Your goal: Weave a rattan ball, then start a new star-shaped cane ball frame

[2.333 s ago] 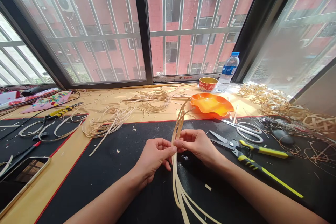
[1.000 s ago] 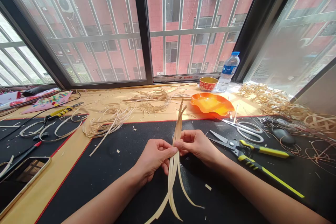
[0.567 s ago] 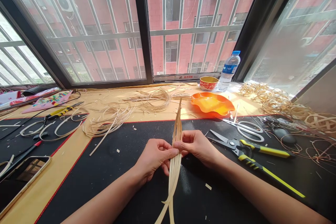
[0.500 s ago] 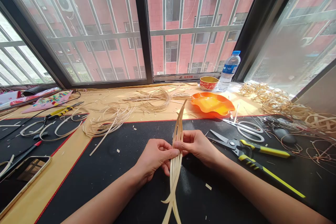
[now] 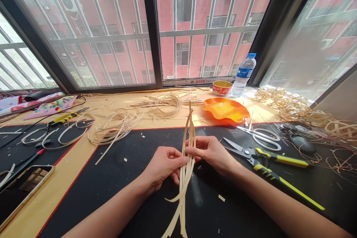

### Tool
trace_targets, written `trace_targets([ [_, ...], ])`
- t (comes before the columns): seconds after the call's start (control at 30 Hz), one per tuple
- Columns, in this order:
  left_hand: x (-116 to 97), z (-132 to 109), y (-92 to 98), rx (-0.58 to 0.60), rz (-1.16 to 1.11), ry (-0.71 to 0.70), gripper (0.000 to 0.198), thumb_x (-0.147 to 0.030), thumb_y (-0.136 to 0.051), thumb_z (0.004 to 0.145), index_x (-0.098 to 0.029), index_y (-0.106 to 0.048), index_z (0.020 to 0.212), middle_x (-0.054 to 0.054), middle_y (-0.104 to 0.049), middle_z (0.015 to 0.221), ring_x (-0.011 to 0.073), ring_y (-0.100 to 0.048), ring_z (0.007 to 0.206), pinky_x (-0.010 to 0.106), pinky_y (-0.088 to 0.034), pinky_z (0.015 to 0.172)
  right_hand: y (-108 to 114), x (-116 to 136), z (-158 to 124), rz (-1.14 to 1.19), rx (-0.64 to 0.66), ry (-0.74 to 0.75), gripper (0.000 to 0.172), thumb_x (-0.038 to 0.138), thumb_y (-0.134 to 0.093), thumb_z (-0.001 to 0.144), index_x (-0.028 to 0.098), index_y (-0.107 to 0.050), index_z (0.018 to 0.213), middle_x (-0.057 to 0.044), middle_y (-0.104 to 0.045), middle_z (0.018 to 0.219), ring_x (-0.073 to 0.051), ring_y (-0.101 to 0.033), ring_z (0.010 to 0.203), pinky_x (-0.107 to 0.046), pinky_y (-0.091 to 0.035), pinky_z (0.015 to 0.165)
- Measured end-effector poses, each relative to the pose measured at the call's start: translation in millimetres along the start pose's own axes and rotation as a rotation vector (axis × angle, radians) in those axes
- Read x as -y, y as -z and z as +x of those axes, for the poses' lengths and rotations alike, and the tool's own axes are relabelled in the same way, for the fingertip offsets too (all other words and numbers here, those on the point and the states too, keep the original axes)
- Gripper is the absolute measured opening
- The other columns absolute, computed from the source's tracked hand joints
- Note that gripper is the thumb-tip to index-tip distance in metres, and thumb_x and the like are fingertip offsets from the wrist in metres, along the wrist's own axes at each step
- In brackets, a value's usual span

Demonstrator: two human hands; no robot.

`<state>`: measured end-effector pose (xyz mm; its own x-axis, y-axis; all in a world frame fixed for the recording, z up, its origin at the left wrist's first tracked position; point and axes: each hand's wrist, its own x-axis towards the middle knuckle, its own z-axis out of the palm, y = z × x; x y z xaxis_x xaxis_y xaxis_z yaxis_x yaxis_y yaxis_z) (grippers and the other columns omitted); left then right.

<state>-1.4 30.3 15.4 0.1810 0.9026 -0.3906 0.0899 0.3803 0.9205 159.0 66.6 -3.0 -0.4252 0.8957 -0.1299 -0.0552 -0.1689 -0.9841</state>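
Several flat, pale rattan-like strips [image 5: 183, 189] run lengthwise between my two hands, above the black mat [image 5: 117, 186]. My left hand [image 5: 168, 165] pinches them from the left, thumb on top. From the right, my right hand [image 5: 208, 152] grips them slightly higher, thumb across the front and the other fingers partly hidden behind. Above my hands the strips bow apart and come together near their darker upper tips. Below, they cross and splay, and one end curls out to the left.
Yellow-handled shears [image 5: 267, 167] lie open-bladed right of my right hand, with white scissors [image 5: 259, 134] behind. Beyond are an orange wavy dish [image 5: 225, 109], a red tin [image 5: 222, 88] and a water bottle [image 5: 243, 76]. Coiled strips [image 5: 114, 126] and a phone [image 5: 25, 189] lie left.
The strips have shifted and fanned apart more, above and below my hands. Their lower ends have swung left. Both hands keep nearly the same place.
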Motion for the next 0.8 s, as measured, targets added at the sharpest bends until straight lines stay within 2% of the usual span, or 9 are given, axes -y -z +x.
trace_targets([
  [0.07,0,0,0.3,0.005,-0.007,-0.002,0.032,-0.037,-0.077,0.061,-0.01,-0.061,0.064,0.001,-0.062,0.053,0.0068,-0.051,0.036,0.016,-0.041,0.033,0,0,0,0.002,-0.005,-0.005,0.041,0.043,-0.08,0.056,0.013,-0.066,0.081,0.001,-0.061,0.066,-0.009,-0.051,0.055,-0.024,-0.042,0.055],
  [0.23,-1,0,-0.4,0.041,-0.013,-0.009,0.031,-0.037,-0.077,0.062,-0.009,-0.064,0.065,0.003,-0.063,0.054,0.0081,-0.054,0.039,0.016,-0.042,0.036,-2,4,-2,-0.014,-0.026,0.006,0.037,0.042,-0.082,0.052,0.014,-0.062,0.065,0.001,-0.059,0.062,-0.009,-0.052,0.053,-0.022,-0.043,0.049],
  [0.43,-2,-1,-1.1,0.021,-0.021,-0.024,0.03,-0.036,-0.077,0.061,-0.009,-0.062,0.061,0.001,-0.06,0.049,0.0068,-0.051,0.036,0.016,-0.042,0.035,-3,4,-1,-0.02,-0.034,-0.032,0.042,0.046,-0.082,0.049,0.014,-0.063,0.068,0.001,-0.059,0.063,-0.01,-0.054,0.054,-0.021,-0.046,0.046],
  [0.63,-2,0,-0.3,-0.002,-0.051,-0.013,0.029,-0.034,-0.078,0.062,-0.01,-0.062,0.065,0.002,-0.062,0.053,0.0066,-0.052,0.039,0.014,-0.042,0.036,-1,1,1,-0.023,0.025,-0.038,0.046,0.056,-0.075,0.058,0.014,-0.058,0.063,0.002,-0.054,0.06,-0.009,-0.052,0.056,-0.023,-0.047,0.055],
  [0.8,-1,0,-0.2,-0.02,-0.055,-0.025,0.03,-0.034,-0.079,0.06,-0.01,-0.061,0.063,0.0,-0.059,0.051,0.0066,-0.051,0.038,0.015,-0.043,0.035,9,4,3,-0.248,0.011,0.033,0.043,0.055,-0.074,0.06,0.013,-0.062,0.064,0.003,-0.051,0.058,-0.007,-0.042,0.055,-0.021,-0.034,0.05],
])
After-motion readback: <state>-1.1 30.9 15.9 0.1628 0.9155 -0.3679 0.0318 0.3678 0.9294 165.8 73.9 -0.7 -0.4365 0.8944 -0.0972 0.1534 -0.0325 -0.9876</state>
